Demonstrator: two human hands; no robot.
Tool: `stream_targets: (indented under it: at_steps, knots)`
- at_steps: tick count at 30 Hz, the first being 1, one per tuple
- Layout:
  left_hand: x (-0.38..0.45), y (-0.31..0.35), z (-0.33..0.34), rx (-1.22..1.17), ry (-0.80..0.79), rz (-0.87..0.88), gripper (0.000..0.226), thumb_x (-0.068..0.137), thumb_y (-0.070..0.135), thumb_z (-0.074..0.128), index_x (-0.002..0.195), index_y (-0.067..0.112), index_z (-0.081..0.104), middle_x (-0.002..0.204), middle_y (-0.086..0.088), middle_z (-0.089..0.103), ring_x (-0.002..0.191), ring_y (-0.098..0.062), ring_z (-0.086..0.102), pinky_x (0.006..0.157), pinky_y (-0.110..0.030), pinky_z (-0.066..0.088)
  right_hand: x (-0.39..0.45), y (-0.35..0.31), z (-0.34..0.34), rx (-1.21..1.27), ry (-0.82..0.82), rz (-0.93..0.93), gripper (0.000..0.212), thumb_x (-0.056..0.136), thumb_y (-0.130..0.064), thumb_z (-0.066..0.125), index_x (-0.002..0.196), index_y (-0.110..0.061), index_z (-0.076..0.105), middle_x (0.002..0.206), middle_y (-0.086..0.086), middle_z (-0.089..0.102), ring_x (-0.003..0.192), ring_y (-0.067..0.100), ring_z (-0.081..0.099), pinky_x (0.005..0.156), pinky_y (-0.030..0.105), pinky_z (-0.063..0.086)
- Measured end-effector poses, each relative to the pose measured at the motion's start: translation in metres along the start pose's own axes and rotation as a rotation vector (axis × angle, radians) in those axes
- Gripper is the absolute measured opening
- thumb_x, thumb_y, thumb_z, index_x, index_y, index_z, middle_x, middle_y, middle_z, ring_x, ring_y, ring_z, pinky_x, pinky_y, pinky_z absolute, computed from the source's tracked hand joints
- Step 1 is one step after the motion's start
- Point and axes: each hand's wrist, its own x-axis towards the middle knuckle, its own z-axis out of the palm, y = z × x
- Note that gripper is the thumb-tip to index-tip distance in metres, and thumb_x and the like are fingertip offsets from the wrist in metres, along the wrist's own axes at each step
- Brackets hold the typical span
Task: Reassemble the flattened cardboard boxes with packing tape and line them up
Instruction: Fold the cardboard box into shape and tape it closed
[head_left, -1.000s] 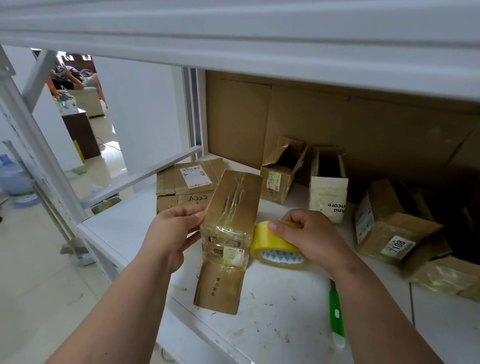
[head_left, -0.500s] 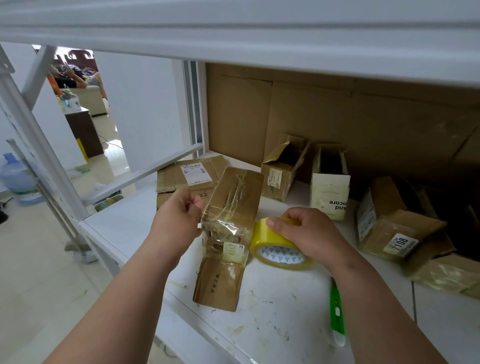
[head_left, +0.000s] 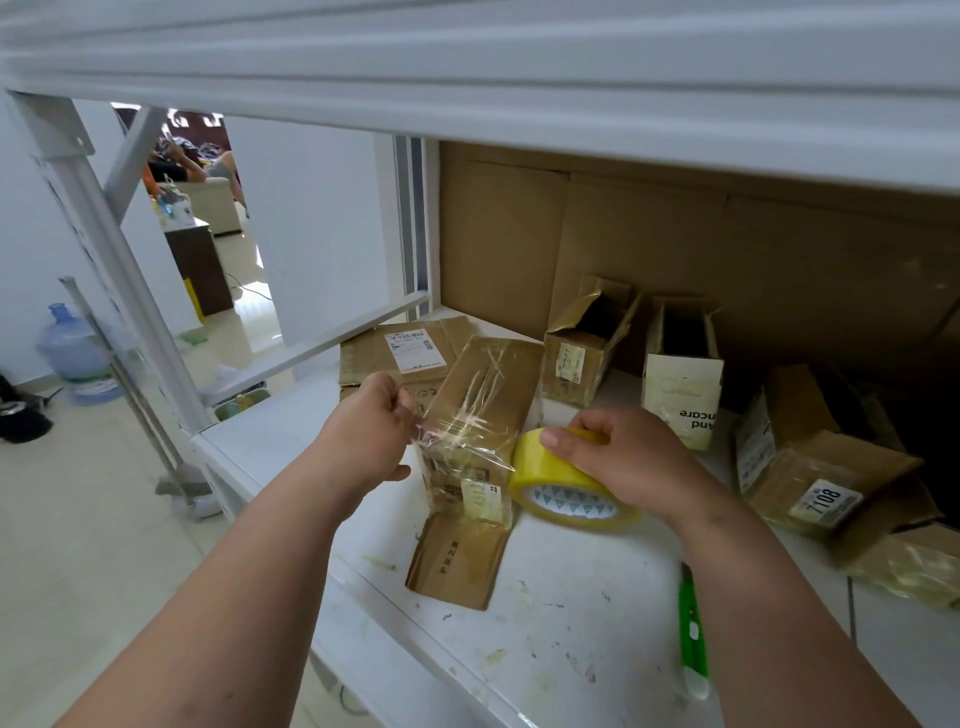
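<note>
Cardboard box (head_left: 480, 415), upright on the white shelf (head_left: 571, 597) with one flap lying open toward the viewer. Clear tape end (head_left: 457, 434) is pinched across its face by the left hand (head_left: 371, 431); the yellow tape roll (head_left: 566, 488) is gripped just beside it by the right hand (head_left: 618, 457).

Two bare forearms, no sleeves, short fingernails

Centre frame: left hand (head_left: 371, 436) pinches clear tape end at the cardboard box (head_left: 475, 441); right hand (head_left: 618, 462) grips the yellow tape roll (head_left: 563, 486) just beside the box.
</note>
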Motion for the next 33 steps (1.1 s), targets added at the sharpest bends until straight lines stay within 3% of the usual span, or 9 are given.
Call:
stream_targets:
  at_steps: [6, 10, 19, 23, 33]
  knots:
    - [-0.006, 0.008, 0.009, 0.177, 0.022, 0.093, 0.012, 0.100, 0.012, 0.039, 0.096, 0.012, 0.051, 0.098, -0.008, 0.060, 0.093, -0.032, 0.062, 0.076, -0.054, 0.059, -0.009, 0.000, -0.014, 0.014, -0.006, -0.016, 0.033, 0.088, -0.054, 0.062, 0.099, -0.024, 0.071, 0.089, -0.008, 0.065, 0.083, 0.008, 0.061, 0.060, 0.022, 0.038]
    - [-0.005, 0.009, 0.008, 0.104, -0.009, 0.053, 0.016, 0.098, 0.007, 0.039, 0.089, 0.013, 0.050, 0.086, -0.001, 0.073, 0.097, -0.028, 0.067, 0.082, -0.056, 0.057, -0.014, -0.004, -0.021, 0.048, -0.028, -0.035, 0.018, 0.087, -0.042, 0.068, 0.087, -0.024, 0.070, 0.079, -0.008, 0.064, 0.074, 0.005, 0.060, 0.059, 0.022, 0.038]
    - [0.000, 0.008, 0.005, 0.085, -0.043, 0.049, 0.015, 0.099, 0.010, 0.041, 0.089, 0.015, 0.051, 0.083, 0.002, 0.075, 0.099, -0.023, 0.068, 0.085, -0.053, 0.057, -0.022, -0.022, -0.032, 0.020, 0.022, -0.089, 0.024, 0.085, -0.043, 0.069, 0.082, -0.019, 0.070, 0.078, 0.000, 0.065, 0.074, 0.013, 0.063, 0.060, 0.026, 0.041]
    - [0.002, 0.009, 0.006, -0.017, -0.071, 0.003, 0.015, 0.100, 0.012, 0.042, 0.089, 0.018, 0.050, 0.090, -0.004, 0.075, 0.099, -0.019, 0.068, 0.084, -0.044, 0.058, -0.031, -0.032, -0.056, 0.233, 0.081, -0.134, 0.026, 0.086, -0.041, 0.067, 0.083, -0.016, 0.073, 0.081, 0.006, 0.070, 0.077, 0.019, 0.068, 0.067, 0.029, 0.048]
    - [0.010, -0.011, -0.003, -0.301, -0.092, -0.111, 0.013, 0.100, 0.001, 0.045, 0.096, 0.008, 0.055, 0.082, -0.013, 0.073, 0.081, -0.021, 0.069, 0.083, -0.040, 0.058, -0.010, -0.006, -0.029, 0.090, -0.065, -0.035, 0.018, 0.087, -0.045, 0.067, 0.088, -0.027, 0.071, 0.086, -0.004, 0.068, 0.080, 0.011, 0.065, 0.065, 0.025, 0.044]
